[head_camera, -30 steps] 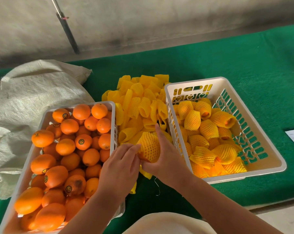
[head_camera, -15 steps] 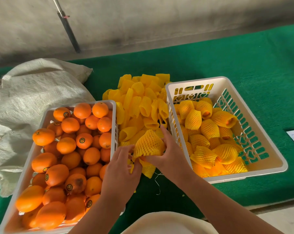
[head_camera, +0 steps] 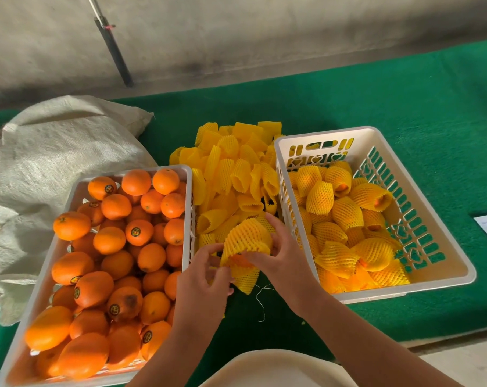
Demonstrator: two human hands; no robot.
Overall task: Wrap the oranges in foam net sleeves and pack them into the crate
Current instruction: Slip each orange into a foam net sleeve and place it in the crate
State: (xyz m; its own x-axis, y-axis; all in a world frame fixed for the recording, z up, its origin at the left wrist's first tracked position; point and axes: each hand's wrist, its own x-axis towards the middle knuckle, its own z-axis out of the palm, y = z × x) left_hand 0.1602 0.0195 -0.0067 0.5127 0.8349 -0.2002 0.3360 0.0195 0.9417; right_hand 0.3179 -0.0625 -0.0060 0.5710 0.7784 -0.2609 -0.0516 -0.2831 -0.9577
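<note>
Orange (head_camera: pixel 238 260) half inside foam sleeve (head_camera: pixel 246 235); right hand (head_camera: pixel 281 256), left hand (head_camera: pixel 202 286) both gripping sleeve

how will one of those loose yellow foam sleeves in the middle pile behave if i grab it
Probably very light and floppy: the sleeves lie curled and squashed in a loose heap. It likely stretches easily, since the one in the hands bulges over an orange. The open mesh should grip fingers rather than slip, though neighbours may snag and lift along.
</note>
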